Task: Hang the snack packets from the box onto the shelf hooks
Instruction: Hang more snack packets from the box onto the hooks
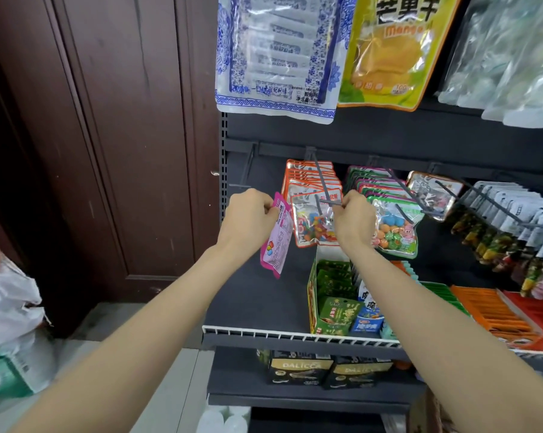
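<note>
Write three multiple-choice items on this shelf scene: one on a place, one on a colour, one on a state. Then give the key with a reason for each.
1. Where is the pink packet?
A. on a hook
B. in the left hand, left of the orange-edged packets
C. on the floor

2. What colour is the mango bag hanging at the top?
A. yellow
B. black
C. red

3. What is the right hand doing?
A. hanging idle
B. lying flat on the shelf
C. pinching the tip of a hook

Key: 1 B, its top is gripped in the fingers, clear of any hook; 2 A, yellow front with green edging; 3 C, the fingertips close on the grey hook end.
</note>
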